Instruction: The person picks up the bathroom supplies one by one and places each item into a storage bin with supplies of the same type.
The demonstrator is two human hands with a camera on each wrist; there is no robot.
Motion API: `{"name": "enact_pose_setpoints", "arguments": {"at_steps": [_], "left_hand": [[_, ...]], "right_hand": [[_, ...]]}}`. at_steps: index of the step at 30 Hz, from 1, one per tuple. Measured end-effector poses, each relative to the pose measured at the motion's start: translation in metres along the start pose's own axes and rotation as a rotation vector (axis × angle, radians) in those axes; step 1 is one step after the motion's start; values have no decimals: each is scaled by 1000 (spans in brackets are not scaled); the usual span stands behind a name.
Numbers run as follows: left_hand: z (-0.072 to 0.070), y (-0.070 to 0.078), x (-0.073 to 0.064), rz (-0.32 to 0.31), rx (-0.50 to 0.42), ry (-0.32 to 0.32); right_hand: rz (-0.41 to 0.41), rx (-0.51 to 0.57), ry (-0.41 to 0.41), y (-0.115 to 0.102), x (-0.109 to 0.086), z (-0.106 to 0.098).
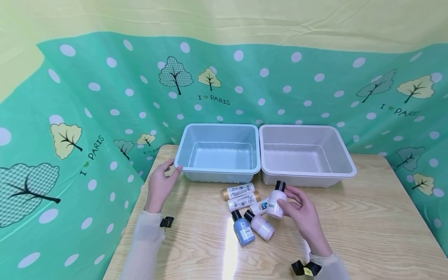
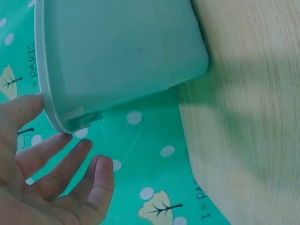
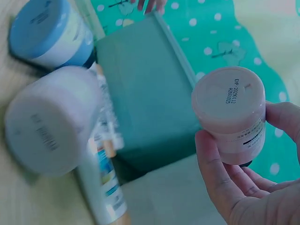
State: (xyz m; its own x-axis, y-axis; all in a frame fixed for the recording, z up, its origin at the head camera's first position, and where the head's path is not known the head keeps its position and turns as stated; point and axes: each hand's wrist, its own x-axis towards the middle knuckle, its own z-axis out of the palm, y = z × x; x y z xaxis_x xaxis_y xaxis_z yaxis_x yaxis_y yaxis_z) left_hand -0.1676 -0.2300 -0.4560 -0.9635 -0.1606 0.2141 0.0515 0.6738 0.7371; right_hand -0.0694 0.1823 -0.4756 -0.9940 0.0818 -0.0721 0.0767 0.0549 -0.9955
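My right hand (image 1: pixel 302 212) grips a small pale pink bottle (image 1: pixel 275 204) with a black cap, raised above the table. In the right wrist view, the thumb and fingers hold that bottle (image 3: pixel 229 110) with its printed base facing the camera. My left hand (image 1: pixel 161 184) pinches the near left corner of the light blue bin (image 1: pixel 217 171); thumb and index finger meet the rim (image 2: pixel 47 101). Below the bins lie a blue bottle (image 1: pixel 244 231), a second pink bottle (image 1: pixel 262 226), two white tubes with gold caps (image 1: pixel 241 190) and another white tube (image 1: pixel 258 208), partly hidden.
A pale lavender bin (image 1: pixel 308 179) stands right of the blue one, their rims side by side. Both bins' visible insides hold nothing. The wooden table (image 1: pixel 378 217) ends at a green dotted curtain (image 1: pixel 280 85) behind and at the sides.
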Motion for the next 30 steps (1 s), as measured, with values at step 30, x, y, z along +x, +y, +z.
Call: {"name": "enact_pose_setpoints", "arguments": {"at_steps": [30], "left_hand": [[3, -2, -2, 21, -40, 48]], "right_hand": [[-200, -33, -252, -124, 142, 72]]}}
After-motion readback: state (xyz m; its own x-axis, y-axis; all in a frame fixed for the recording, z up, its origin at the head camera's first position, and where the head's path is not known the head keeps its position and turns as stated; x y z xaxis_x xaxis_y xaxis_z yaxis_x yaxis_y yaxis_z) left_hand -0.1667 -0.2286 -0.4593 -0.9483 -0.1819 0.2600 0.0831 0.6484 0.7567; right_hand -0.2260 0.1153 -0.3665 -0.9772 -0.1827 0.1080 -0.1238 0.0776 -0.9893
